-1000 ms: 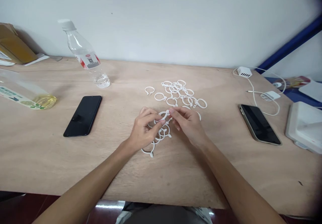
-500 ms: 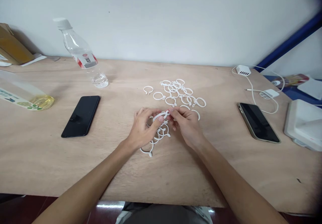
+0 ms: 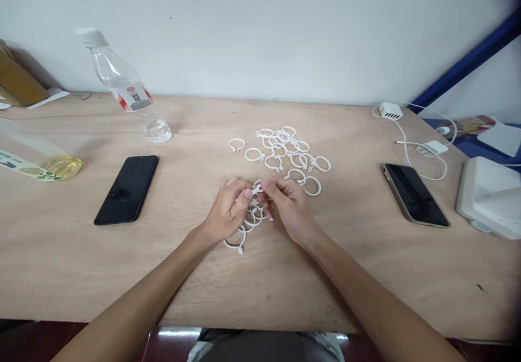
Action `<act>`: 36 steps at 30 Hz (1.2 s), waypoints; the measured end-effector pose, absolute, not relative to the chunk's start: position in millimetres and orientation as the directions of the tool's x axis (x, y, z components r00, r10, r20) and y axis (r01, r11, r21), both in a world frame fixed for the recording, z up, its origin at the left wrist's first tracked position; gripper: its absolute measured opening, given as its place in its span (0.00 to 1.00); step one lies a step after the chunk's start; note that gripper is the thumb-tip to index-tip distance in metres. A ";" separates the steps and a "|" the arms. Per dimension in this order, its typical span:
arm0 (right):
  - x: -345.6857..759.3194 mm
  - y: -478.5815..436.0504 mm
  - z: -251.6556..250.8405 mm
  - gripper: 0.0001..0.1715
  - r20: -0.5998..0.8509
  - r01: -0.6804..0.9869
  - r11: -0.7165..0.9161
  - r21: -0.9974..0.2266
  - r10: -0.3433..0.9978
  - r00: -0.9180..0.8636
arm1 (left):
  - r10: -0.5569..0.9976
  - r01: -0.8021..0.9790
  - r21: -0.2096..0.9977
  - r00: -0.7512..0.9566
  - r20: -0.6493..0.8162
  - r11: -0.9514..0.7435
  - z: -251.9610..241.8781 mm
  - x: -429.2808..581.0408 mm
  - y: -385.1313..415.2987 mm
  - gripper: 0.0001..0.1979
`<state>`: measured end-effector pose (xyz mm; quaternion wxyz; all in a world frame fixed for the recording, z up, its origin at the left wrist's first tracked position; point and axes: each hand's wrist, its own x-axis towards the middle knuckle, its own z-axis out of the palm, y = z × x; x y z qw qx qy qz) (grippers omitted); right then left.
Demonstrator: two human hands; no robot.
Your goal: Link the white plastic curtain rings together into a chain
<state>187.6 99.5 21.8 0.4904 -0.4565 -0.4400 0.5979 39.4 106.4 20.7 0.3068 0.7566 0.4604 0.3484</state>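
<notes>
Between my two hands is a white plastic ring (image 3: 257,189) with a small tab, much of it hidden by the fingers. My left hand (image 3: 231,205) is closed, its thumb pressing the ring's near side. On the other side, my right hand (image 3: 290,204) pinches the ring's tab end between thumb and fingers. Under and just below the hands lies a cluster of similar white rings (image 3: 235,247), partly covered by the left hand. Beyond the fingers, several more white rings (image 3: 278,148) lie in a loose heap on the wooden table (image 3: 195,291).
At left are a black phone (image 3: 127,189), a leaning clear water bottle (image 3: 132,93) and a bottle with yellow liquid (image 3: 61,166). Toward the right lie another phone (image 3: 415,195), a white charger (image 3: 391,111) with cables and a white plastic case (image 3: 490,196). A white wall rises behind.
The ring between my hands has turned, so less of its loop shows. Both hands have shifted slightly left and closer together, uncovering two rings beyond the right hand. The whole view has moved a little.
</notes>
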 end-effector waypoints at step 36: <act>286.5 125.8 41.8 0.10 0.103 0.799 -0.191 -0.570 0.948 0.300 | 0.919 0.485 0.793 0.314 0.236 -0.369 17.8 40.7 106.8 0.22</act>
